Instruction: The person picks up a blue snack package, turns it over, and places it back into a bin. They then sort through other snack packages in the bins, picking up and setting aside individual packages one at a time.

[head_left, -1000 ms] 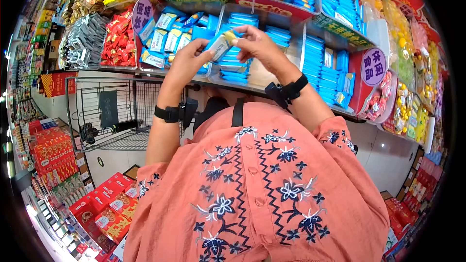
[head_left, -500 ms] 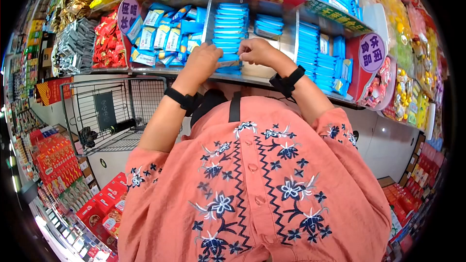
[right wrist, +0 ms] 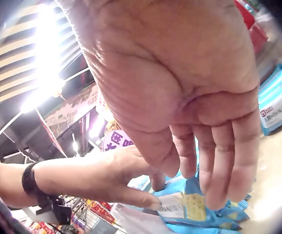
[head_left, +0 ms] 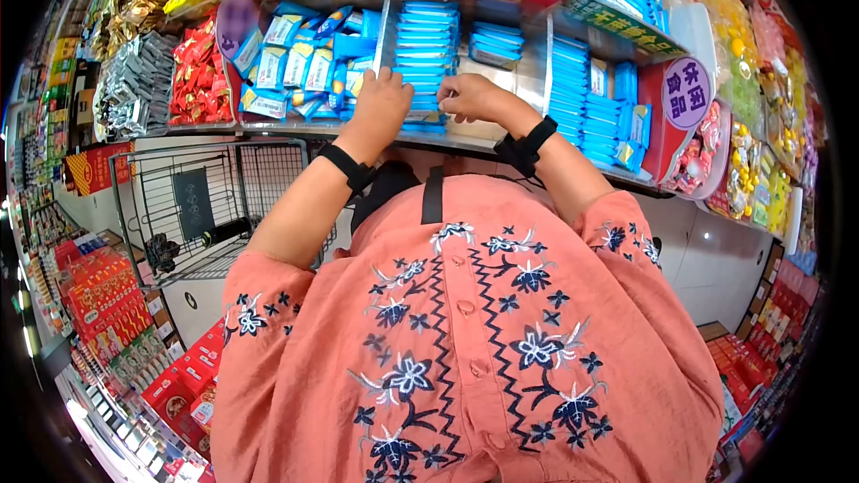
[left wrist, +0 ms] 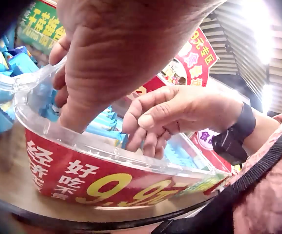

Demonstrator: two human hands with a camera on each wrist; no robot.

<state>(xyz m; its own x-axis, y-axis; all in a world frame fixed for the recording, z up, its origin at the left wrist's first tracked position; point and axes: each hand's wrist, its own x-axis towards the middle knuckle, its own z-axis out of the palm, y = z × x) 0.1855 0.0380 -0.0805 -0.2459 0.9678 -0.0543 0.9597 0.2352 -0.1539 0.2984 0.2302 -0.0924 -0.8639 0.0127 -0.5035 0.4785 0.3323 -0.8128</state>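
In the head view, my left hand [head_left: 380,109] reaches over the near end of a row of blue packets [head_left: 427,45]. My right hand [head_left: 483,100] is just right of that row. The right wrist view shows my left hand [right wrist: 114,176] with thumb and fingers at the end of a blue packet [right wrist: 172,205] printed with a biscuit, pinching it. Above it, my right hand [right wrist: 180,97] hangs with loosely bent fingers close to the packet; contact is unclear. In the left wrist view, the left fingertips dip behind the clear bin rim [left wrist: 102,155], beside my right hand [left wrist: 175,117].
Loose blue packets [head_left: 298,67] lie in the left compartment; more rows [head_left: 568,103] stand to the right. Red sweets [head_left: 201,80] and silver ones [head_left: 139,85] are farther left. A wire shopping cart [head_left: 197,206] stands at the lower left, near red boxes [head_left: 183,385].
Both hands have come down from holding a packet up over the bins to the near end of the blue row. The right hand has parted from the left, and its fingers have loosened.
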